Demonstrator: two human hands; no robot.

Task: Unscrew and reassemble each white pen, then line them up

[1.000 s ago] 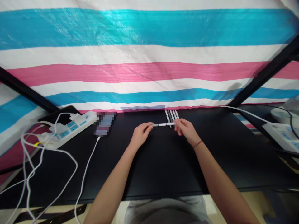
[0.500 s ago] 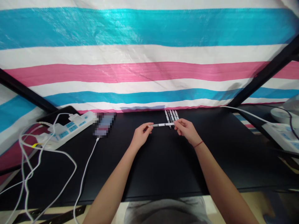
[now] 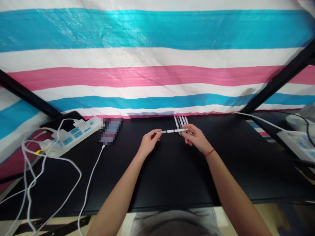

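Observation:
A white pen (image 3: 171, 131) with dark bands and a greyish left part lies level between my two hands, over the black table. My left hand (image 3: 149, 141) pinches its left end between thumb and fingers. Around the right end are the thumb and index finger of my right hand (image 3: 195, 137), the thumb below and the index finger above; the other fingers curl underneath. Just behind the held pen, several similar white and dark pens (image 3: 180, 121) lie side by side, their near ends partly hidden by my right hand and the held pen.
On the left, a white power strip (image 3: 73, 136) trails loose white cables (image 3: 80, 173) across the black table (image 3: 169, 177). A blurred-out phone (image 3: 110, 131) is plugged into a cable. Another power strip (image 3: 295, 141) sits far right. Striped sheeting (image 3: 157, 75) hangs behind.
My right thumb and index finger have shifted and loosened slightly at the pen's right end, so more of that end shows. My left hand and the pen stay about where they were.

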